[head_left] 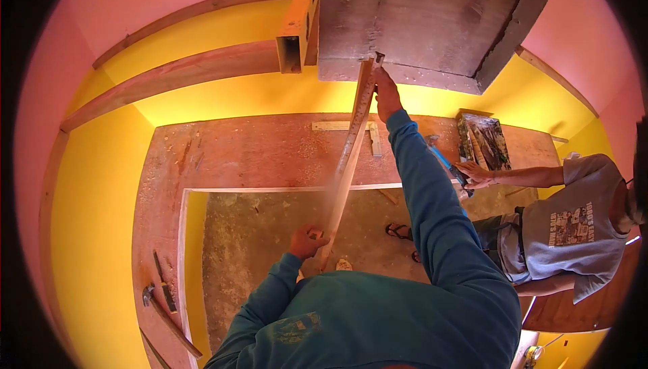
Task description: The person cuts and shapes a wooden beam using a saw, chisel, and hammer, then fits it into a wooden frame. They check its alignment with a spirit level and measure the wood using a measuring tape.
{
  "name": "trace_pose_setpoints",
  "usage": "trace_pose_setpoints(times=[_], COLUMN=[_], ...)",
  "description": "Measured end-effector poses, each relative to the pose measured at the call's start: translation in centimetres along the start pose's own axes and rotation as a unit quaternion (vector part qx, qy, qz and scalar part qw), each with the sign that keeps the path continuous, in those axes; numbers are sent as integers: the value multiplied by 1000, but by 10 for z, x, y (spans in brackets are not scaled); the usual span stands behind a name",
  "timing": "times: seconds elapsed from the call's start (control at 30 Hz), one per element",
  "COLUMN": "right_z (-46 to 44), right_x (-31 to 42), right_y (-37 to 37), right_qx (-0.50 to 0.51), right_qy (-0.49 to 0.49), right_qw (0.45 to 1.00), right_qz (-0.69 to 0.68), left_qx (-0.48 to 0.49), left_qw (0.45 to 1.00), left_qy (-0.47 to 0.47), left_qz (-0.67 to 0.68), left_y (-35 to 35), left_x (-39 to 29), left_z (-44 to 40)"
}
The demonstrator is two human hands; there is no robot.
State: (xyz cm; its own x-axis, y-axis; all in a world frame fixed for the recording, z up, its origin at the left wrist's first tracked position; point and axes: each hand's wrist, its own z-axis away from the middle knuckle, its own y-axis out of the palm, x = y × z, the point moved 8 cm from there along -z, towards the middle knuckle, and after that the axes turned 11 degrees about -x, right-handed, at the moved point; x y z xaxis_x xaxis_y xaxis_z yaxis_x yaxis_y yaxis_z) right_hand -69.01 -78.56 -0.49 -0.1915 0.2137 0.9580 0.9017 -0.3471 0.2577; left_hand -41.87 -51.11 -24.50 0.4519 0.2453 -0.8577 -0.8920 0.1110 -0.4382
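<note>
A long narrow wooden strip (346, 178) slants up from near my body to the dark panel. Along it runs the blade of a tape measure (361, 114), blurred lower down. My right hand (387, 95) is closed at the strip's far end, beside the tape's end; part of its grip is hidden. Low at the near end, my left hand (307, 243) is closed around a small dark, rounded object that looks like the tape's case. Under the strip, a try square (375, 138) lies on the wooden bench top (229, 149).
A dark panel (418, 21) hangs overhead beside a yellow spirit level (294, 35). On the left lie a claw hammer (169, 325) and a yellow-black hand tool (164, 282). At right, a co-worker's hand (478, 174) grips a blue-handled tool (442, 158) near a tool box (484, 141).
</note>
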Motion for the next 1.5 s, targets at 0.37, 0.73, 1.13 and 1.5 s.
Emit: trace_pose_setpoints(times=[0.37,0.73,1.13,1.5], right_z=[5,121,178,118], right_x=[-12,-233,-198,-125], right_y=[0,-81,-80,-95], right_qx=[67,85,-149,-187], right_qy=[-17,85,126,177], right_qw=[998,984,981,963], right_qz=[2,128,3,-84], left_qx=[26,-22,-15,-8], left_qw=[998,998,985,964], left_qy=[3,34,168,264], left_qz=[60,44,36,-10], left_y=[77,62,-19,-110], left_x=[18,20,-72,-41], left_z=[3,6,66,183])
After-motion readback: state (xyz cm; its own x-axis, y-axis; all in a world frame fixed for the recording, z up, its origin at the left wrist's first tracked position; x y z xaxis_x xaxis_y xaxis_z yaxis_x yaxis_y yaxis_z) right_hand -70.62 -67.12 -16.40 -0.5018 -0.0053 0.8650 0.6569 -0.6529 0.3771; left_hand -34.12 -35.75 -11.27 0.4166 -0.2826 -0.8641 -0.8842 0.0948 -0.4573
